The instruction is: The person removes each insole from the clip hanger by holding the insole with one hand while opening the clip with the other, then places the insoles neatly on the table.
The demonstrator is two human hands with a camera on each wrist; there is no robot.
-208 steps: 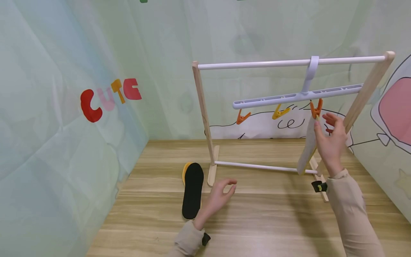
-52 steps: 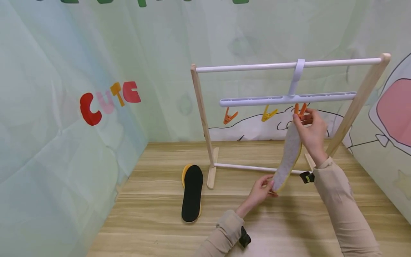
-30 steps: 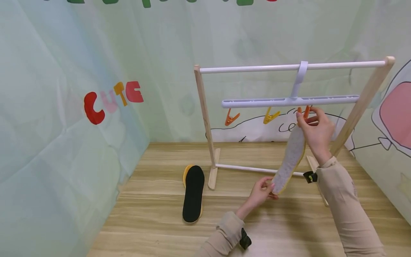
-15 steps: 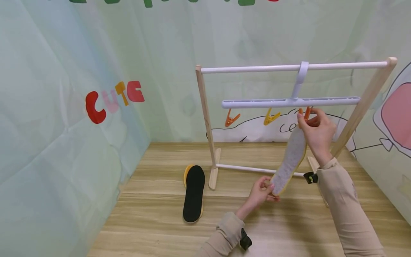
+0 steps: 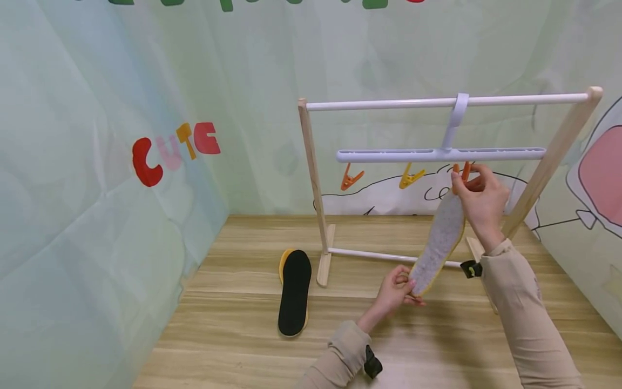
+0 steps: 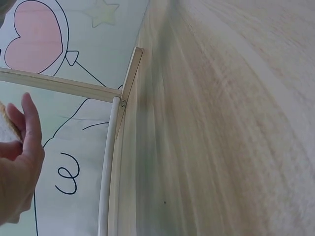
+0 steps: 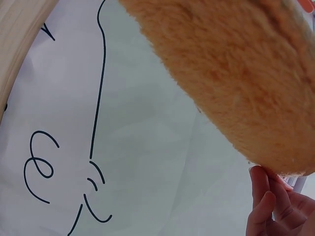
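An insole [image 5: 439, 237], speckled grey on one side and fluffy orange-tan on the other in the right wrist view, hangs slanted below a pale lavender hanger [image 5: 389, 156]. My right hand [image 5: 482, 201] pinches the orange clothespin [image 5: 465, 172] at the insole's top end, thumb and fingers on its handles. At the lower end, my left hand [image 5: 394, 290] holds the insole tip between thumb and fingers. An orange clothespin [image 5: 349, 179] and a yellow one [image 5: 410, 178] dangle from the hanger further left, holding nothing.
The hanger hooks over the white top rod [image 5: 379, 104] of a wooden-legged rack. A black insole [image 5: 294, 294] lies over a yellow-edged one on the wooden table [image 5: 218, 324], left of the rack. Printed cloth walls [image 5: 252, 135] stand behind and at both sides.
Since the oldest frame, my left hand has moved right from above the table to the insole's lower end. My right hand has taken hold of the clothespin, and the hanger has swung left and levelled.
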